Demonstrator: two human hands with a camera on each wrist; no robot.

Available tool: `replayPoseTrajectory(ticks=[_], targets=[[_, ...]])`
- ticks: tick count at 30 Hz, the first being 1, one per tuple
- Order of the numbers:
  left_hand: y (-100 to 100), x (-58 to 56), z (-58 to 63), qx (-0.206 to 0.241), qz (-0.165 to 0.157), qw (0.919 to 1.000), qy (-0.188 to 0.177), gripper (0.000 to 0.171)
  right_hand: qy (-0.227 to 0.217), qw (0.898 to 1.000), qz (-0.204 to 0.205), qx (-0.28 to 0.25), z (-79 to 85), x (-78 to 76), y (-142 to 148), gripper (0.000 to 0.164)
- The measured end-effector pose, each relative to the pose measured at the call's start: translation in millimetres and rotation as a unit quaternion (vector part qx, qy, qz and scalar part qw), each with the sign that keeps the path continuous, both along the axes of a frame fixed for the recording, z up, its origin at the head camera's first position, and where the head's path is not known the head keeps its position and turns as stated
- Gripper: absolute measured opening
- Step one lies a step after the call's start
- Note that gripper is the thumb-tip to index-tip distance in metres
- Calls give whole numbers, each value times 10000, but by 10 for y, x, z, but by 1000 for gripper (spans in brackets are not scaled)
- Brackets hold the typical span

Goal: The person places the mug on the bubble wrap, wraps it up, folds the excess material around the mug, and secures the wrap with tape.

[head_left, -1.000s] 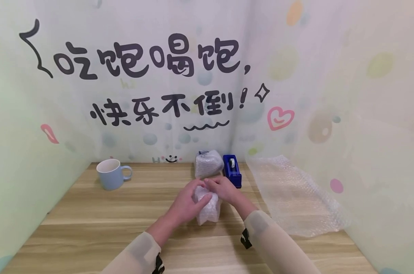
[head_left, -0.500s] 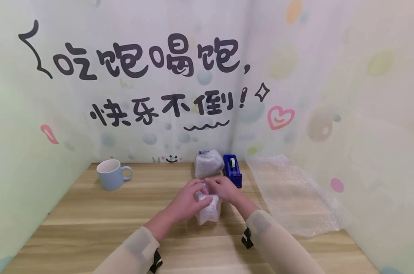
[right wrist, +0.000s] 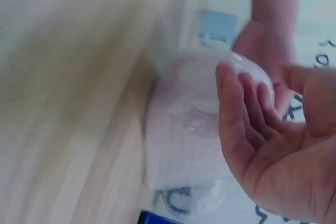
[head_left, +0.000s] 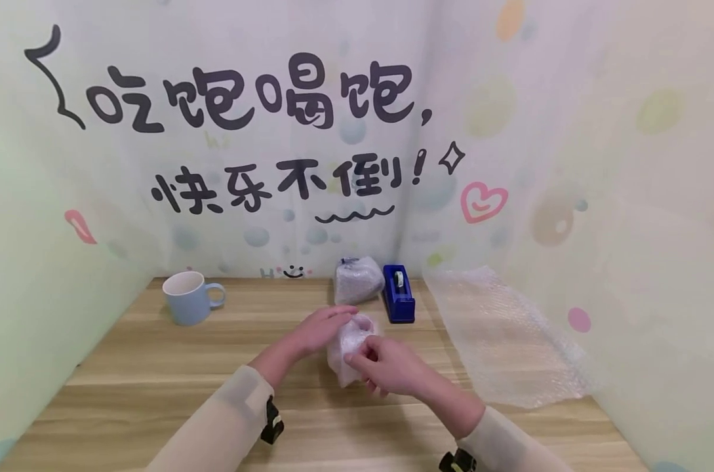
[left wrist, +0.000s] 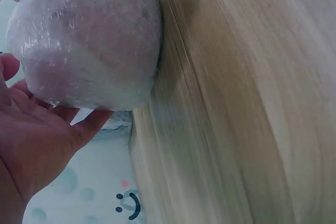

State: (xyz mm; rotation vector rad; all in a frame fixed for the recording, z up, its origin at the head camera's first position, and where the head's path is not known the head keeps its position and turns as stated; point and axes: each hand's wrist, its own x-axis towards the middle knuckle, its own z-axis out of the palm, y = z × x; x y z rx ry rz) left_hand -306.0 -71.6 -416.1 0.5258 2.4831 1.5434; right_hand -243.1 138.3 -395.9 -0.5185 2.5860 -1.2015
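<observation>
A rounded bundle in clear bubble wrap (head_left: 351,347) stands mid-table, pinkish through its layers in the left wrist view. Folded wrap forms a ring at its top. My left hand (head_left: 324,328) lies against its far left side, the fingers (left wrist: 97,121) extended along the surface. At the near right my right hand (head_left: 395,367) has its fingers (right wrist: 228,93) loosely bent beside the wrap, with the thumb apart from them. Behind stands another bubble-wrapped bundle (head_left: 357,280). What either bundle contains is hidden.
A light blue mug (head_left: 190,300) stands at the back left. A blue tape dispenser (head_left: 399,295) is right of the rear bundle. One flat bubble wrap sheet (head_left: 498,341) lies along the right edge. A printed wall (head_left: 262,242) closes the back.
My right hand has moved from the bundle's top down to its near right side. The left hand has shifted to the far left side, uncovering the wrap's top.
</observation>
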Motion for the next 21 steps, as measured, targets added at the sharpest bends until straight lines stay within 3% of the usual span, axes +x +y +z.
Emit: replayPoseTrajectory(ticks=[6,10,16,21], targets=[[-259,99,22,-458,56,9988,138,47,889,9942,-157,592,-121,11,-3,38],[-500,232,29,-433,34,9991,30,52,1114,9920,-268,538,-184,-68,6,32],[-669,444,122,-492,529,9963,-467,62,1159,9924,-358,184,-224,-223,-53,25],[-710,460,120,-322,1066,9913,-706,68,1658,9838,-475,497,-259,-390,-257,23]])
